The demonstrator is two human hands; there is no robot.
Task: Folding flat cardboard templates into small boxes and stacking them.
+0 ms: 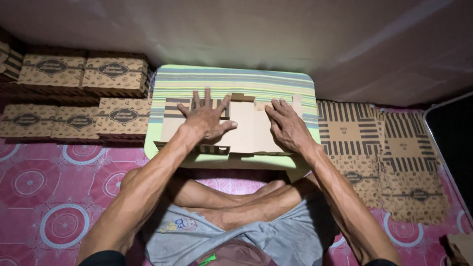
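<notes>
A flat, unfolded brown cardboard box blank [249, 129] lies on a small low table [236, 81] with a green striped top. My left hand [207, 118] presses flat on the blank's left part, fingers spread, over a striped printed flap. My right hand [288, 125] rests palm down on its right part, fingers together and pointing away from me. Neither hand grips anything. My crossed legs sit under the table's near edge.
Several assembled printed brown boxes [116, 74] are stacked in rows at the left against the wall. A pile of flat box blanks [374, 152] lies on the pink patterned floor mat [59, 197] at the right. A dark object [451, 143] stands at the far right.
</notes>
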